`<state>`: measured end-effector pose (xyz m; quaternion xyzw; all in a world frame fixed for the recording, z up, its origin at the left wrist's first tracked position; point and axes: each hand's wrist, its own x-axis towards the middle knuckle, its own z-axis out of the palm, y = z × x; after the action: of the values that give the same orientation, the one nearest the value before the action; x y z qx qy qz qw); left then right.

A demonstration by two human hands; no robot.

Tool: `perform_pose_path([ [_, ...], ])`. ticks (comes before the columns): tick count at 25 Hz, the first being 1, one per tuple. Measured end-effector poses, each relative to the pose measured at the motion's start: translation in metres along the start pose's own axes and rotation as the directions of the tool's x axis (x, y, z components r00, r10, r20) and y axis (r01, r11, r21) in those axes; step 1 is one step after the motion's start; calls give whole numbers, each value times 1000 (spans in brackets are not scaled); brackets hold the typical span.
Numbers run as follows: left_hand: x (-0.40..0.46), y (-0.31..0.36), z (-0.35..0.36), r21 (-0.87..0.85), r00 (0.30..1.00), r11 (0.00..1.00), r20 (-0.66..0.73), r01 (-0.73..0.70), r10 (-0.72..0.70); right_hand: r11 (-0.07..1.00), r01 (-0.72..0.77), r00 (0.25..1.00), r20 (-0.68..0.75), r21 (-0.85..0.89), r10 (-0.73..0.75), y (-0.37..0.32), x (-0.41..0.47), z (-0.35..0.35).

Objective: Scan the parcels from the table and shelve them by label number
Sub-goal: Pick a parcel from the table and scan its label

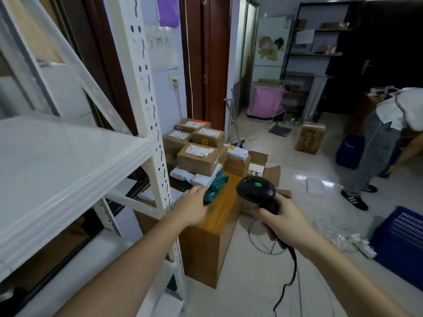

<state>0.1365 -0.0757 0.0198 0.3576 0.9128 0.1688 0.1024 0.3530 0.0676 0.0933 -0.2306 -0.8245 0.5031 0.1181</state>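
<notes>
Parcels: green soft bag (216, 187) lying nearest on the wooden table (223, 209), under flat, unclenched left hand (194, 208), probably being picked for scanning. At three o'clock, right hand (282, 221) clenching scanner (256, 193), head aimed at the pile. Toward twelve, labelled cartons (198, 159) waiting face-up. At nine, white shelf (52, 161) standing ready.

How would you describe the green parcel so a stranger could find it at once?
Start at the wooden table beside the white shelf post. At the near edge of its parcel pile lies the green parcel, by the left hand. It alone is dark green; its neighbours are brown or white.
</notes>
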Motion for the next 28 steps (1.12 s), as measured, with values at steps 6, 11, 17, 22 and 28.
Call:
perform_pose_path([
  [6,89,-21,24,1,998,998,-9,56,-56,998,53,994,93,-28,-50,9,117,3],
  [11,168,-39,54,-94,965,960,7,262,-263,997,77,962,260,23,-80,32,232,-2],
  [17,227,-68,91,-185,859,840,67,511,-508,993,121,859,503,-13,-98,49,345,18],
  [22,251,-114,121,-284,719,676,78,680,-691,990,141,761,640,5,-112,65,411,63],
  [28,278,-223,220,-703,395,130,229,699,-890,998,57,703,708,38,-67,69,467,113],
])
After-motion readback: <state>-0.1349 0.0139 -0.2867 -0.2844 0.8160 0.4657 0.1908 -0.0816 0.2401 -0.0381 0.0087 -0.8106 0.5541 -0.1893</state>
